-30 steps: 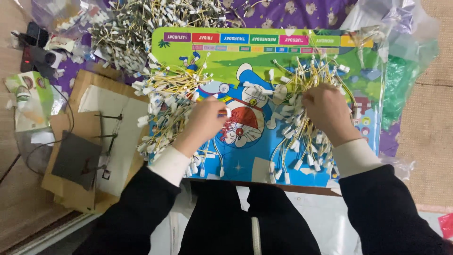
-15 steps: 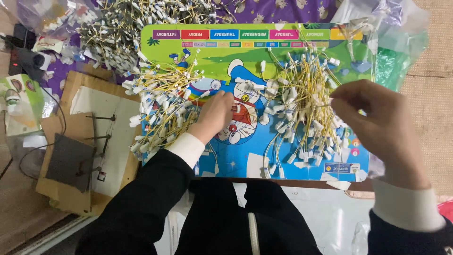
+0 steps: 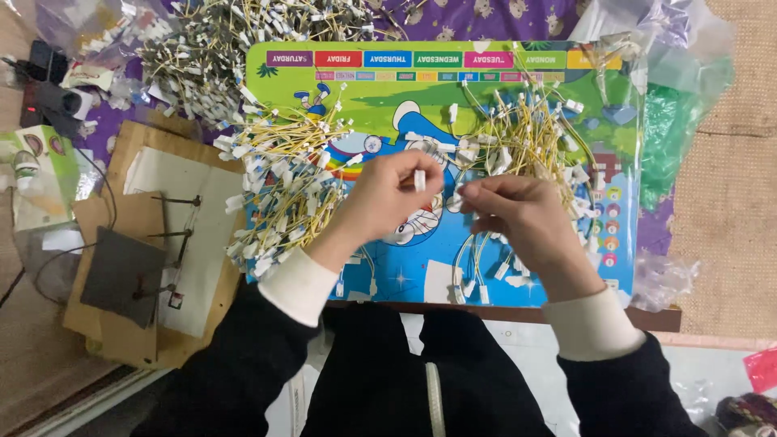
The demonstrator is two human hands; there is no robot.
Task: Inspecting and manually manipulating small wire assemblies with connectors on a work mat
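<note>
My left hand [image 3: 387, 197] pinches a small white connector [image 3: 419, 180] between thumb and fingers over the middle of a colourful cartoon mat [image 3: 518, 89]. My right hand [image 3: 518, 217] is close beside it, fingertips pinched on another white connector [image 3: 458, 199] of a yellow wire. A pile of yellow wires with white connectors [image 3: 283, 190] lies left of my left hand. A second, looser pile of the same wires [image 3: 530, 142] lies behind my right hand.
A large heap of similar wires [image 3: 218, 48] sits at the back left on purple cloth. A wooden board with metal pins [image 3: 174, 235] lies at the left. Clear and green plastic bags [image 3: 680, 121] lie at the right, on a woven mat.
Both hands have come together over the middle of the mat. My right hand moved left from the right pile with a wire; my left hand lifted a connector.
</note>
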